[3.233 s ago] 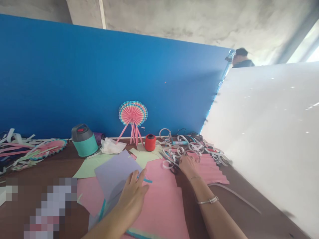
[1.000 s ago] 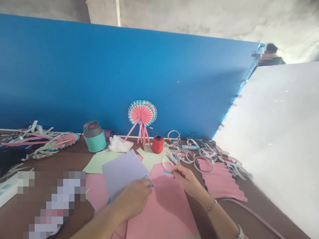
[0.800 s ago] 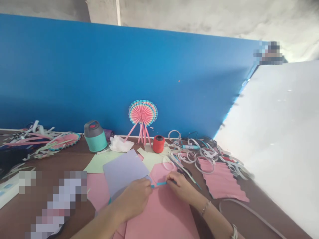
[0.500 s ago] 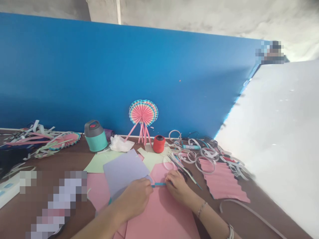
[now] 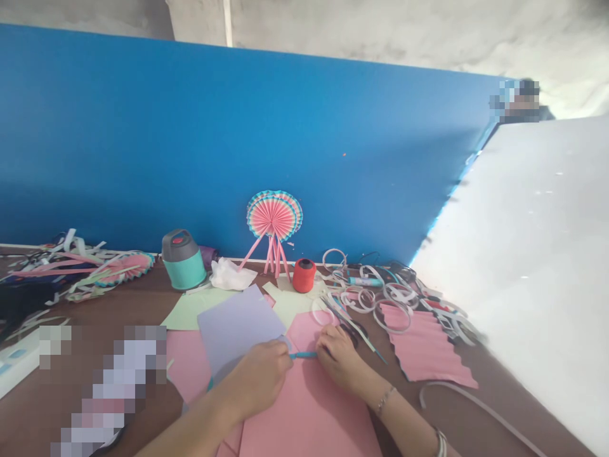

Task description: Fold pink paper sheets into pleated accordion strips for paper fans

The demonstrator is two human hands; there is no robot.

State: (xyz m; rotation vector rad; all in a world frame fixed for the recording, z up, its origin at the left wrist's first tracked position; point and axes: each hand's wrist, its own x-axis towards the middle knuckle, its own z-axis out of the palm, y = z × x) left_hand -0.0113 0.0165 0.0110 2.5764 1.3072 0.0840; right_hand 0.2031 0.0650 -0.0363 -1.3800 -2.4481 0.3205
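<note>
My left hand (image 5: 254, 377) and my right hand (image 5: 339, 359) pinch the two ends of a thin blue paper strip (image 5: 303, 355) held level between them. My left hand also rests on the lower edge of a lilac paper sheet (image 5: 236, 327). Beneath both hands lies a large pink paper sheet (image 5: 304, 416). A pair of dark-handled scissors (image 5: 351, 332) lies just beyond my right hand, partly hidden by it. A short teal strip (image 5: 210, 384) peeks out from under the lilac sheet.
Paper rings and strips (image 5: 380, 293) are heaped at the back right, beside pleated pink paper (image 5: 425, 346). A pink-and-teal paper fan (image 5: 273, 216) leans on the blue wall (image 5: 238, 127), behind a red spool (image 5: 304, 275) and teal flask (image 5: 183, 261). A person (image 5: 523, 101) stands far off.
My right hand has moved from the paper rings to the blue strip, which both hands now pinch. The view has turned slightly left. Over the last half second, little has changed.
</note>
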